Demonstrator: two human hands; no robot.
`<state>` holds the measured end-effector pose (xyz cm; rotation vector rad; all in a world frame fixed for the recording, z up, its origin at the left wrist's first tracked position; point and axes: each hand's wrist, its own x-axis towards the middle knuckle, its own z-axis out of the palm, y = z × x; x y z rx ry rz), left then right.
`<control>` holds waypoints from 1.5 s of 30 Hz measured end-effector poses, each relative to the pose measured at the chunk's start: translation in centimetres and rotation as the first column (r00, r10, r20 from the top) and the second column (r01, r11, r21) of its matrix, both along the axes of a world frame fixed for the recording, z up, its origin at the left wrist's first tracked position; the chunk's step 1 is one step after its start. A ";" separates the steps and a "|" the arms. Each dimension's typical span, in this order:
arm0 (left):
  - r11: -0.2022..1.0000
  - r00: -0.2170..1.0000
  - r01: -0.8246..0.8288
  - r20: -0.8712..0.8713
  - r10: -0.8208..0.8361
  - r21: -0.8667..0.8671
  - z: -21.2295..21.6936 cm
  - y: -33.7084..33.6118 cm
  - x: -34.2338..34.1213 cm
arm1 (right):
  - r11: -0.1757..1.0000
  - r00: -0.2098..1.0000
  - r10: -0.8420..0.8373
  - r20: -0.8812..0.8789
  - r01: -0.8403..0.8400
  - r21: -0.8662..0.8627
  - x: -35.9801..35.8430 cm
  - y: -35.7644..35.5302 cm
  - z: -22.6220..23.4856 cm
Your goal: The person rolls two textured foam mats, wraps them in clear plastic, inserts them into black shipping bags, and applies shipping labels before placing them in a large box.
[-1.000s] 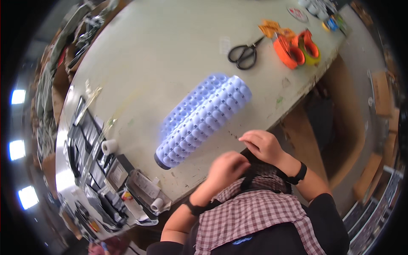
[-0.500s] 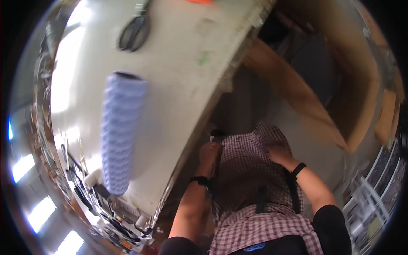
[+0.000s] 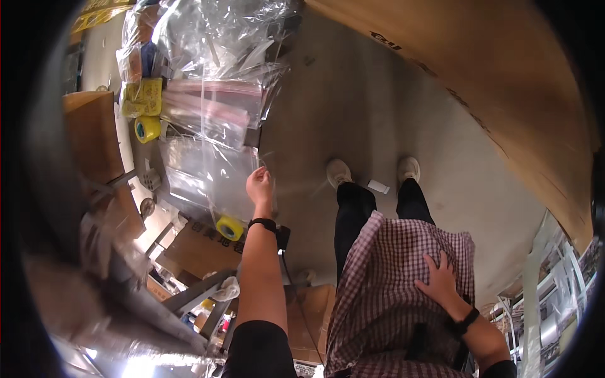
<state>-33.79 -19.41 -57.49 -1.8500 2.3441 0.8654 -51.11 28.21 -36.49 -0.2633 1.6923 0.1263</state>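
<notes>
My left hand (image 3: 259, 186) reaches out to the left, its fingers curled on the edge of a clear plastic bag (image 3: 208, 183) that lies in a heap of clear bags (image 3: 214, 69) on the floor. A black band sits on that wrist. My right hand (image 3: 437, 279) lies flat on the checked cloth (image 3: 391, 296) over my front, fingers spread and holding nothing. Below me are my black trousers and two pale shoes (image 3: 339, 171).
Two yellow tape rolls (image 3: 146, 129) (image 3: 230, 228) lie beside the bags. A brown cardboard box (image 3: 195, 251) stands at lower left and a large cardboard sheet (image 3: 504, 94) at upper right. A white slip (image 3: 378, 186) lies on the grey floor between my feet.
The view has swung from the table with the blue bubble roll down to the floor. My left hand has left the checked cloth and reached out to the clear bags.
</notes>
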 end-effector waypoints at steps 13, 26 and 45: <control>0.958 0.995 -0.067 -0.095 0.042 -0.278 -3.9 -4.8 1.9 | 0.937 0.964 -0.019 -0.266 -0.076 -0.340 -1.8 -0.1 -0.8; 0.793 0.684 -0.513 -0.401 0.609 0.328 -4.7 -6.4 4.3 | 0.945 0.965 0.036 -0.261 -0.118 -0.306 -2.7 -1.4 -1.5; 0.969 0.993 -0.086 0.058 0.102 -0.233 -7.5 -10.4 7.9 | 0.946 0.977 0.070 -0.204 -0.130 -0.296 -2.2 -1.5 -2.2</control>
